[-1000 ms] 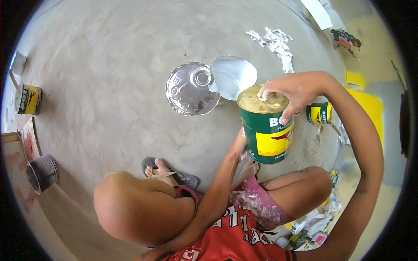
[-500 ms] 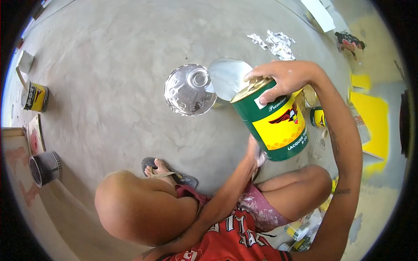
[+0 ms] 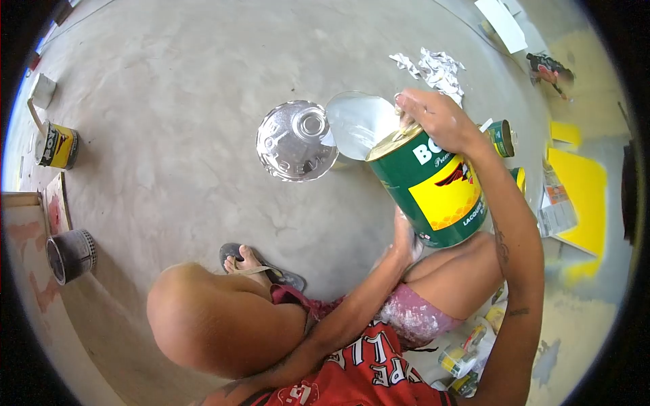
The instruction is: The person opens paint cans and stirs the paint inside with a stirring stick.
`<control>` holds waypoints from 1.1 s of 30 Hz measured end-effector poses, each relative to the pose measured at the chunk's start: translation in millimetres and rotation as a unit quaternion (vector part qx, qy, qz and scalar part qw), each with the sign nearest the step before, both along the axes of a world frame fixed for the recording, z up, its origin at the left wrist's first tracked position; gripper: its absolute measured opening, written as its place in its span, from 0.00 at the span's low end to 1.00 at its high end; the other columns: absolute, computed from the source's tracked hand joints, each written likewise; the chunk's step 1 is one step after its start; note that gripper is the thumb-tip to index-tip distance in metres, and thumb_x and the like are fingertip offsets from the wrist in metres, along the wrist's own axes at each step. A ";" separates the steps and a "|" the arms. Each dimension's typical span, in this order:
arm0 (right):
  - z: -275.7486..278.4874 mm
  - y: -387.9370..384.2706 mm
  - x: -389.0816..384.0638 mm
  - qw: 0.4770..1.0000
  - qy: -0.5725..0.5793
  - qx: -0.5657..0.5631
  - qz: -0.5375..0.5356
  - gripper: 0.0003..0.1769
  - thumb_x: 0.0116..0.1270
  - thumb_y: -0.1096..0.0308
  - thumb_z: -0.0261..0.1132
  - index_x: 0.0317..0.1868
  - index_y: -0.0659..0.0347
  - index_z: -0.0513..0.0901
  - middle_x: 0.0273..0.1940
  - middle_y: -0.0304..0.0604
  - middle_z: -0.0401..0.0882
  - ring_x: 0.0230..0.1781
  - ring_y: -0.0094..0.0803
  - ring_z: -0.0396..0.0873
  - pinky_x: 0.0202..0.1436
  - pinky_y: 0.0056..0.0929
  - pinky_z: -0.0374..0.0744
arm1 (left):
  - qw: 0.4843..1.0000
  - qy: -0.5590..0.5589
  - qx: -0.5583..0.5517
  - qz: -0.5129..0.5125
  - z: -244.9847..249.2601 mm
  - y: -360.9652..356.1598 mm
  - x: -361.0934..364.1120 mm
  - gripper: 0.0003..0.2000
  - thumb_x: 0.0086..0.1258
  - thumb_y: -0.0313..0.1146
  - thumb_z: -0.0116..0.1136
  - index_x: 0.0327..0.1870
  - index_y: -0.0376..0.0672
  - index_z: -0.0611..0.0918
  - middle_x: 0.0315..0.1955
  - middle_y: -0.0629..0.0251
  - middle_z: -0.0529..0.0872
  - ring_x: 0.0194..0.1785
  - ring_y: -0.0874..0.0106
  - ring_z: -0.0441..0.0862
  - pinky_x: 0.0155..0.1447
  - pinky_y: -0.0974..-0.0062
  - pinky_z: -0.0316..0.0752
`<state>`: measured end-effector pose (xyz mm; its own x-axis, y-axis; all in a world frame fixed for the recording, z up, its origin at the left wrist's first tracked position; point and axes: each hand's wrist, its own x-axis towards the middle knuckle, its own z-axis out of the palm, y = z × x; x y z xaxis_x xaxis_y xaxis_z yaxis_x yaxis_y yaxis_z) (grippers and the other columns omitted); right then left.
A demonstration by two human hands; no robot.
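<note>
A green and yellow can of lacquer thinner [image 3: 440, 189] is tilted, its gold top toward a round open container [image 3: 359, 125] with a pale inside. My right hand [image 3: 437, 118] grips the can at its top edge, fingers curled over the rim. My left hand [image 3: 408, 237] supports the can low down near its base; most of its fingers are hidden behind the can. Beside the pale container lies a shiny metal lid [image 3: 296, 141] with raised lettering. I cannot make out any liquid leaving the can.
Crumpled white paper [image 3: 437, 71] lies beyond the can. Another green can [image 3: 501, 139] lies to the right, near a yellow painted patch [image 3: 572, 203]. On the left stand a paint tin [image 3: 57, 147] with a stick and a dark bucket [image 3: 71, 256]. Another person [image 3: 548, 71] is at far right.
The can has shifted slightly right, showing more of its upper label. My right hand has moved from the can's side toward its top edge. My left hand moved right with the base.
</note>
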<state>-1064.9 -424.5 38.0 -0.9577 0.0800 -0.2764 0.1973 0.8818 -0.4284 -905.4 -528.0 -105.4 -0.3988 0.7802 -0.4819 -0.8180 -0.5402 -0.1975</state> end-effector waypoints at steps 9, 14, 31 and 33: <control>14.9 -4.0 1.4 0.998 0.008 0.003 -0.057 0.32 0.79 0.39 0.53 0.41 0.64 0.84 0.36 0.50 0.86 0.37 0.41 0.83 0.50 0.34 0.78 | 0.998 -0.003 0.055 -0.010 10.2 0.4 1.7 0.31 0.85 0.57 0.40 0.75 0.40 0.68 0.69 0.58 0.79 0.66 0.63 0.82 0.67 0.61 0.82; 14.5 1.6 0.8 0.998 0.018 0.006 -0.054 0.32 0.80 0.40 0.53 0.41 0.65 0.83 0.37 0.51 0.86 0.39 0.41 0.82 0.51 0.34 0.77 | 0.998 0.006 0.063 -0.001 15.1 -0.7 -9.7 0.33 0.85 0.59 0.39 0.76 0.40 0.68 0.70 0.57 0.78 0.67 0.62 0.81 0.68 0.61 0.81; 22.7 23.1 17.7 0.998 0.021 0.004 -0.050 0.32 0.80 0.39 0.51 0.38 0.64 0.82 0.35 0.49 0.83 0.37 0.37 0.82 0.50 0.32 0.78 | 0.989 0.064 0.123 -0.043 14.2 1.4 12.9 0.47 0.75 0.75 0.32 0.81 0.43 0.59 0.77 0.56 0.68 0.75 0.60 0.73 0.75 0.56 0.74; 27.4 21.5 20.3 0.998 0.021 -0.005 -0.052 0.32 0.80 0.39 0.51 0.39 0.64 0.82 0.36 0.49 0.83 0.38 0.37 0.82 0.51 0.32 0.78 | 0.985 0.074 0.145 -0.054 6.5 2.8 21.8 0.50 0.72 0.78 0.31 0.82 0.43 0.57 0.78 0.55 0.66 0.76 0.60 0.71 0.76 0.55 0.73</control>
